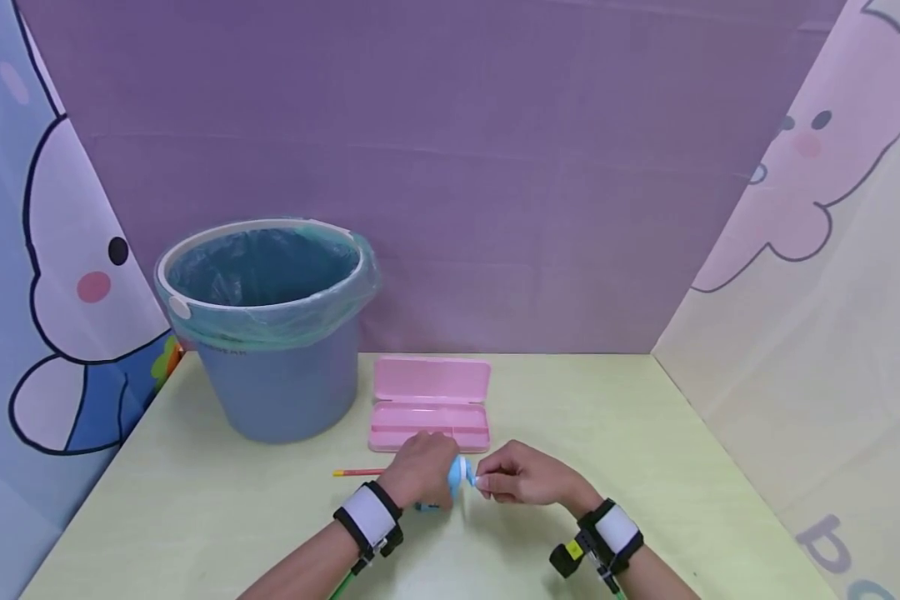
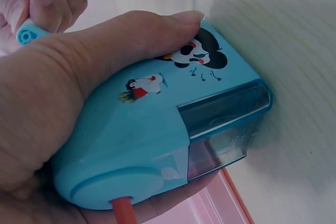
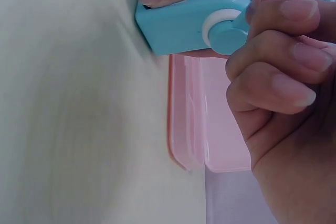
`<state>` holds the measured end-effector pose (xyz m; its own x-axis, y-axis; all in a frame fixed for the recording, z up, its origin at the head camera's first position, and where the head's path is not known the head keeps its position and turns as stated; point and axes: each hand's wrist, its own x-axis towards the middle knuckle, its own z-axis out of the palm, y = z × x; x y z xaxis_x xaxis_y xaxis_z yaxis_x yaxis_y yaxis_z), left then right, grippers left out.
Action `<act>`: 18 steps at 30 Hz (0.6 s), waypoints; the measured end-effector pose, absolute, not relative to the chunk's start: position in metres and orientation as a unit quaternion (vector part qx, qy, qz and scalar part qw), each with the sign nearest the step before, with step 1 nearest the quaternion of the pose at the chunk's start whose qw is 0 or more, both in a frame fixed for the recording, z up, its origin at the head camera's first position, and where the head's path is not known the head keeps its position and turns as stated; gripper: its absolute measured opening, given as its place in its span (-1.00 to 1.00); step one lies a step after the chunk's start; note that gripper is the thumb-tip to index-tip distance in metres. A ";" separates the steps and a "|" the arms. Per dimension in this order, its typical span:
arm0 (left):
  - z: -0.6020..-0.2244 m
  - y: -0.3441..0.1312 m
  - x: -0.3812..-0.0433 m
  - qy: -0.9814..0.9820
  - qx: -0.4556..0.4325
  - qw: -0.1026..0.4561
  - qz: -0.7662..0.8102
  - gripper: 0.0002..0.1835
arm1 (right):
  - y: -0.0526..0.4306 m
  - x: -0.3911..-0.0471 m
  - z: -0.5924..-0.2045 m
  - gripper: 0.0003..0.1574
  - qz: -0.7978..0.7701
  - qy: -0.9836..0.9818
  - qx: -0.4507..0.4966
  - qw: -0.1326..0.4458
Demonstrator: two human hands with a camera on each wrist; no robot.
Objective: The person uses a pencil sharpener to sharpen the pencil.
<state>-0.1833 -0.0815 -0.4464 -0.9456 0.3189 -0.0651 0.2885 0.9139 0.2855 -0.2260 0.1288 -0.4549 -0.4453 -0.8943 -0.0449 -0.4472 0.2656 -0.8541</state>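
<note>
A light-blue crank pencil sharpener (image 2: 136, 135) with cartoon prints and a clear shavings drawer is gripped by my left hand (image 1: 422, 468), its thumb across the printed face. A red pencil (image 2: 124, 211) is in the sharpener's front hole; in the head view the pencil's yellow end points left. My right hand (image 1: 528, 475) pinches the knob (image 2: 30, 34) of the crank (image 3: 227, 38), fingers curled. The left hand hides most of the sharpener in the head view. The pencil's tip is hidden inside.
Just behind the hands, an open pink pencil case (image 1: 431, 380) lies on the pale table (image 1: 690, 500). A blue bin (image 1: 285, 400) with a plastic liner stands at the back left. A purple backdrop (image 1: 495, 167) rises behind the table, with printed cloth on both sides.
</note>
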 end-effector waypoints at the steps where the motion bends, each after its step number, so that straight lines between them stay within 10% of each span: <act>1: -0.446 -0.081 -0.183 0.977 0.155 0.057 0.137 -0.58 | 0.129 -0.227 -0.454 -0.54 -0.409 0.746 -0.448 0.275; 18: -0.445 -0.081 -0.182 0.976 0.157 0.058 0.140 -0.55 | 0.127 -0.233 -0.444 -0.59 -0.414 0.757 -0.442 0.245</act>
<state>-0.1822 -0.0812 -0.4452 -0.9440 0.3228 -0.0687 0.2905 0.9114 0.2915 -0.2334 0.1272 -0.4441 -0.4887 -0.8724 -0.0051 -0.4661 0.2660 -0.8438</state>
